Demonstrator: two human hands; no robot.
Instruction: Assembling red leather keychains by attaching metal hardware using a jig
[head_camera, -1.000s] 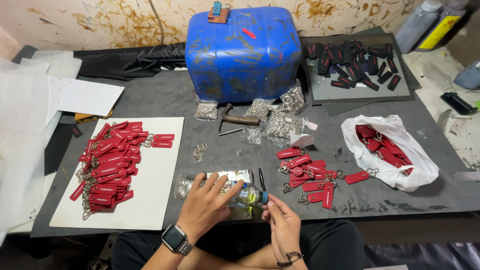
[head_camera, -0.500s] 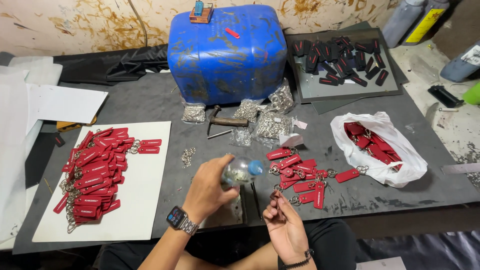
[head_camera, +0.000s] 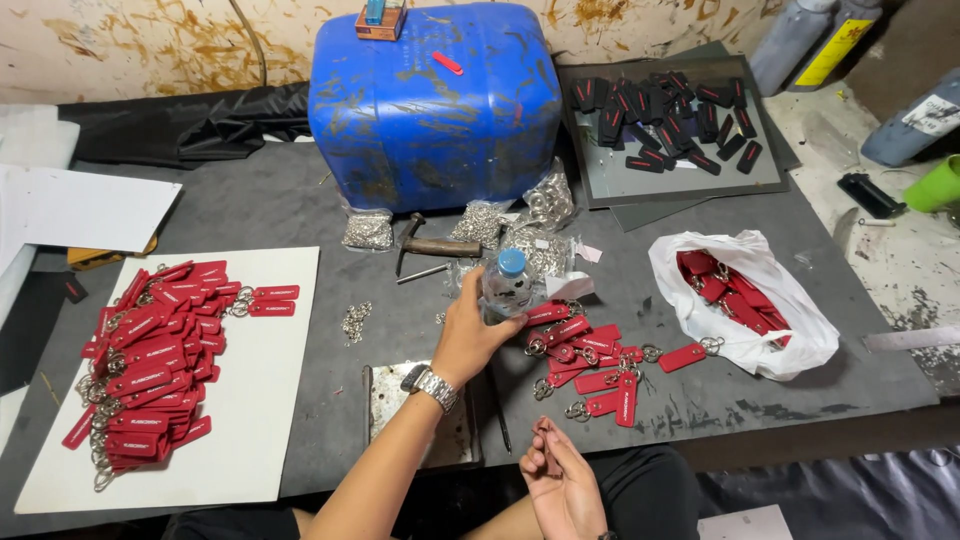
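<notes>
On grey mat: left hand (head_camera: 470, 335) now gripping clear bottle (head_camera: 506, 287), stood upright beside red keychains (head_camera: 585, 355), lifted off metal plate (head_camera: 400, 400); right hand (head_camera: 565, 485) loosely curled, empty

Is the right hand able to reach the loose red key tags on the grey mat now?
Probably yes: the right hand is free, and nothing lies between it and the loose red key tags.

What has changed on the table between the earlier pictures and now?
The left hand picked up the clear plastic bottle lying at the near edge and now stands it upright by the loose red key tags. The right hand stayed near the lap. Everything else is unmoved.
</notes>
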